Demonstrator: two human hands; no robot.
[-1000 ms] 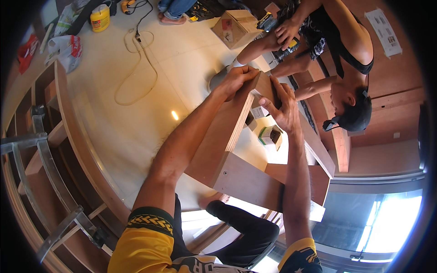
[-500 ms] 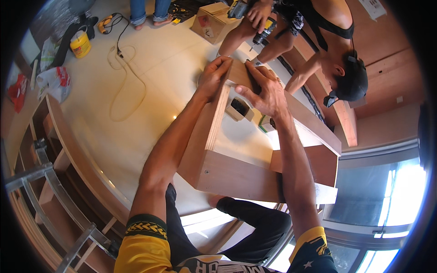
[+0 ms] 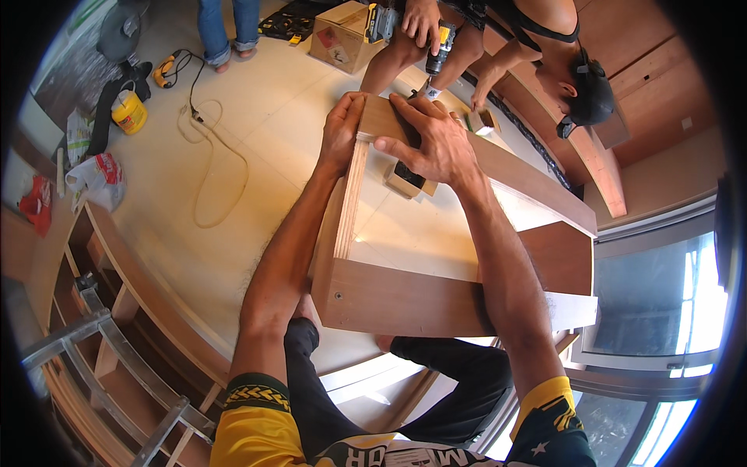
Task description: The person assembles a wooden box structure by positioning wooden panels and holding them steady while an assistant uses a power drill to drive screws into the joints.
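Observation:
A wooden frame (image 3: 389,300) of brown-faced boards with pale plywood edges is held before me. At its far left corner, my left hand (image 3: 342,132) is closed round the far board (image 3: 380,118) from the outside. My right hand (image 3: 436,140) grips the same board from the right, fingers over its top and thumb on the near side. Through the frame's opening a small open cardboard box (image 3: 403,184) with dark contents shows on the floor. Beyond the frame, a co-worker's hand (image 3: 422,22) holds a yellow and black drill (image 3: 440,50), its bit pointing down.
The co-worker's other hand (image 3: 478,100) is beside another small open box (image 3: 486,123). A wooden shelf unit (image 3: 148,288) and metal ladder (image 3: 101,319) stand at left. A yellow bucket (image 3: 129,113), cable (image 3: 241,156) and large carton (image 3: 336,39) are farther off. Sliding glass doors are right.
The frame and both my hands have shifted slightly in view. The co-worker's free hand has drawn back from the frame; the green-edged box no longer shows through the opening.

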